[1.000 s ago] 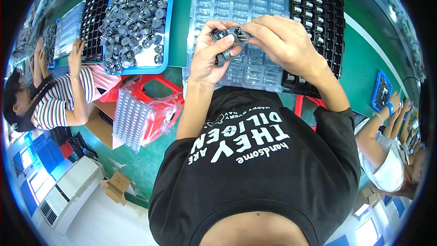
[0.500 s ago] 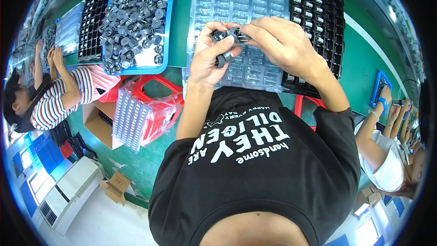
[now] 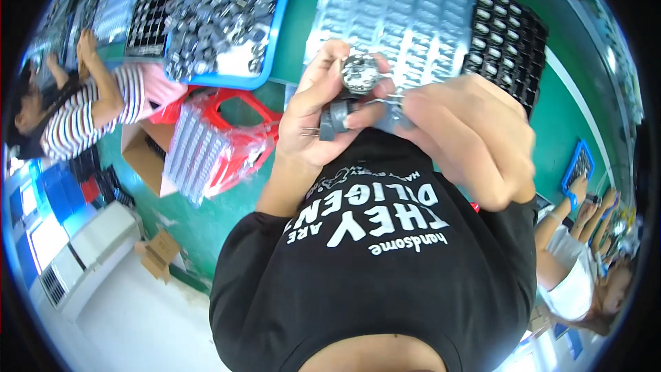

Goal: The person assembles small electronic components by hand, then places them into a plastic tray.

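Observation:
My left hand [image 3: 310, 107] is closed round several small dark-grey round parts with thin metal pins. One part [image 3: 359, 73] turns a shiny, silvery face upward at the fingertips. Lower in the palm lies another grey part [image 3: 335, 118], its pins pointing left. My right hand [image 3: 475, 134], smeared by motion, is pinched beside the left fingers. Thin metal pins [image 3: 394, 96] show at its fingertips, but what it grips is hidden. Beyond both hands lies a clear plastic tray [image 3: 396, 7] with rows of pockets.
At the left, a blue bin [image 3: 258, 83] holds a heap of similar grey parts. Black gridded trays [image 3: 509, 34] flank the clear tray. A red stool [image 3: 265, 120] with bagged trays stands below the green table [image 3: 292, 21]. Co-workers sit on both sides.
Both hands have come nearer to my chest, and the right has swung lower. A part in the left hand now shows its silvery face. The whole view has shifted slightly.

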Motion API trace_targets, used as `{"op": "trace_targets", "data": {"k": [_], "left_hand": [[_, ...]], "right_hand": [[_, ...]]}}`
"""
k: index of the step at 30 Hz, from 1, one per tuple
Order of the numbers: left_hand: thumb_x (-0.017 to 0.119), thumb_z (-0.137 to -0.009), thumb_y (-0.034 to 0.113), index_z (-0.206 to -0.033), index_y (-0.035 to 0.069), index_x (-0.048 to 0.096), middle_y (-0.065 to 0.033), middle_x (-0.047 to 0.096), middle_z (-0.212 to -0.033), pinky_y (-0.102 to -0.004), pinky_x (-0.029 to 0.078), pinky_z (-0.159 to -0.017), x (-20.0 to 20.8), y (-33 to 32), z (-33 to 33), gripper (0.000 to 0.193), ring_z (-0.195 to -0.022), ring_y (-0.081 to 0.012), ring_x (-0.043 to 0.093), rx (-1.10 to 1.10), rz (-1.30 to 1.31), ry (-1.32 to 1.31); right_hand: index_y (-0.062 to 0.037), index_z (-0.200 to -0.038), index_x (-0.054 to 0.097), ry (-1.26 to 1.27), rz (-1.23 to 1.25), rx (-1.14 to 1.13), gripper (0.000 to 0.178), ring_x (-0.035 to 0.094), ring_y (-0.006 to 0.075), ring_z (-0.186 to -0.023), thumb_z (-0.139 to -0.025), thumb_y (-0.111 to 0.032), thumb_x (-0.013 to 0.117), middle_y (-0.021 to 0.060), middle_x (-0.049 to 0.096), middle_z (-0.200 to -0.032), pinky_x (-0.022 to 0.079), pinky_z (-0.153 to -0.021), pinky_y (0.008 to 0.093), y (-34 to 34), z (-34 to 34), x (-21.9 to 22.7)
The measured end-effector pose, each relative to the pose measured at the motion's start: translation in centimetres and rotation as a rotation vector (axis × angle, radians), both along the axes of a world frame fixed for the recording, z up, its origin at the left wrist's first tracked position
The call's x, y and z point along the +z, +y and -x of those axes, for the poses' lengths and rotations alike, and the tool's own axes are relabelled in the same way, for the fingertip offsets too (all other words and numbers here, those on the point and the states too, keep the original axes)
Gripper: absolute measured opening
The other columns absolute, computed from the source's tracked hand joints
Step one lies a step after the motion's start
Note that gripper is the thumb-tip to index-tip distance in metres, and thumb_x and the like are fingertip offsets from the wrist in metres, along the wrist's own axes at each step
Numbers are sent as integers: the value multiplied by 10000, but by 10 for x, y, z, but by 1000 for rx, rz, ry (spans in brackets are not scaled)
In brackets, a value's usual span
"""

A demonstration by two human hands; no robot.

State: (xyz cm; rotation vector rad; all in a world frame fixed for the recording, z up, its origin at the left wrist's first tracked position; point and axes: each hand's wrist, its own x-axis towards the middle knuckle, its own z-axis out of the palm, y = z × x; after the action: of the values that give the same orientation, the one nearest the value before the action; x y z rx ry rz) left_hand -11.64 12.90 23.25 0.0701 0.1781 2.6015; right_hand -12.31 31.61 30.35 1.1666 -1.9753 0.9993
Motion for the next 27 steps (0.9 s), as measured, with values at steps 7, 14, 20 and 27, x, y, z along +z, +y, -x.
{"op": "trace_targets", "data": {"k": [7,14,20,27], "left_hand": [[547,-985,211,-1299,65,410,-185,470,-1245,-231,487,-705,35,-16,-29,372,-871,-171,556,121,281,43],[666,-917,213,-1234,81,454,-249,504,-1194,-239,486,-564,14,-35,-37,403,-840,-270,617,288,419,319],[701,-888,188,-1171,56,441,-265,523,-1171,-364,533,-784,5,-49,-37,407,-946,-302,618,313,494,440],[710,-888,218,-1135,61,443,-261,537,-1147,-363,512,-847,9,-48,-42,396,-961,-272,605,311,502,473]], "right_hand": [[64,-1010,593,-266,8,7,388,609,255,-640,-677,98,791,164,618,-880,477,-502,319,-36,-23,18],[64,-1005,607,-262,-28,32,360,602,255,-648,-704,64,804,135,603,-890,474,-524,324,-45,-26,16],[70,-1074,584,-270,-168,171,404,583,233,-630,-717,80,774,151,600,-910,424,-502,308,-48,-21,17],[77,-1125,567,-246,-284,306,440,569,214,-613,-725,90,751,166,598,-923,382,-482,295,-50,-16,28]]}}
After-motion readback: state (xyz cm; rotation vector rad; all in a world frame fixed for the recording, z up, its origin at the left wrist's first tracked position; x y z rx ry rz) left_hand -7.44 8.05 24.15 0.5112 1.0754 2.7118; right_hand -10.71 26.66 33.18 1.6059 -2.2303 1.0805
